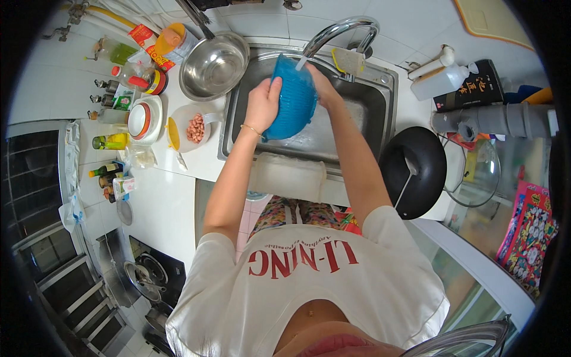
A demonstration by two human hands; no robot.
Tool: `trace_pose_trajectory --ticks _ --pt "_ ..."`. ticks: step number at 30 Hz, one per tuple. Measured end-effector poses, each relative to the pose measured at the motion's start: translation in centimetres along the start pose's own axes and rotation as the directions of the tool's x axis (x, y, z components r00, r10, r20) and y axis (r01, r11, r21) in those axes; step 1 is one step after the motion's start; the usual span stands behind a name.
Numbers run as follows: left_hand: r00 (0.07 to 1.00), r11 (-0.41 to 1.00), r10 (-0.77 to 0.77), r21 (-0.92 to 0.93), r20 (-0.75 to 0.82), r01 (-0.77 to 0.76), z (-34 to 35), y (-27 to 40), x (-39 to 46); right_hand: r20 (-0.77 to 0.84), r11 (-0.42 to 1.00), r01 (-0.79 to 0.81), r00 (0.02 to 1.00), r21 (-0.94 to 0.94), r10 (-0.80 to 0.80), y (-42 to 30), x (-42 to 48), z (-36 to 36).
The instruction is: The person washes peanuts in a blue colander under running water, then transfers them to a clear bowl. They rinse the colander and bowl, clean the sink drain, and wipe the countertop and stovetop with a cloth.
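Over the stainless steel sink [357, 129], both hands hold a blue ribbed plastic basin or colander [292, 105], tilted on its side. My left hand [263, 105] grips its near left rim, thumb on the outside. My right hand [321, 87] is at its far right side, with the fingers partly hidden behind it. From the chrome faucet [343, 29] a stream of water falls onto the upper part of the blue vessel. A steel bowl [218, 67] stands left of the sink. Below it, a clear plastic jug [189, 127] with a yellow part holds pinkish nuts or beans.
A sponge [349, 61] hangs by the faucet. Right of the sink lies a black wok [415, 172] with a spatula. White and red-rimmed bowls [145, 120], bottles [110, 141] and a stove [156, 267] are at the left. A translucent mat [287, 176] drapes over the sink's front edge.
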State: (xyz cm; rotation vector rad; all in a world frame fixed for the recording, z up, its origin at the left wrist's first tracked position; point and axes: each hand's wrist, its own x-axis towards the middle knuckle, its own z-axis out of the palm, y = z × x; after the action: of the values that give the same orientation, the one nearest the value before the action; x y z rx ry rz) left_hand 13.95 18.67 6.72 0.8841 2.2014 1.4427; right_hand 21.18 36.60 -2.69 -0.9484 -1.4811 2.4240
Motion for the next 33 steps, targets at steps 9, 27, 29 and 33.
trace_pose_trajectory --ticks 9,27,29,33 --pt "0.957 0.946 -0.243 -0.255 -0.157 0.199 1.7 -1.9 1.1 -0.225 0.708 -0.025 0.940 0.706 0.258 8.1 -5.9 2.6" --pt "0.951 0.936 -0.302 -0.167 0.072 0.310 2.8 0.5 1.9 -0.387 0.990 -0.114 0.919 -0.082 0.074 7.0 -11.8 -3.2" --pt "0.939 0.918 -0.317 -0.206 0.136 0.340 0.5 0.3 0.5 -0.399 0.979 -0.165 0.911 -0.116 0.107 7.3 -12.1 -3.2" --pt "0.940 0.853 -0.275 -0.400 0.201 0.335 -3.6 2.0 -3.0 -0.283 0.939 -0.317 0.920 -0.134 0.270 7.9 -13.0 -2.3"
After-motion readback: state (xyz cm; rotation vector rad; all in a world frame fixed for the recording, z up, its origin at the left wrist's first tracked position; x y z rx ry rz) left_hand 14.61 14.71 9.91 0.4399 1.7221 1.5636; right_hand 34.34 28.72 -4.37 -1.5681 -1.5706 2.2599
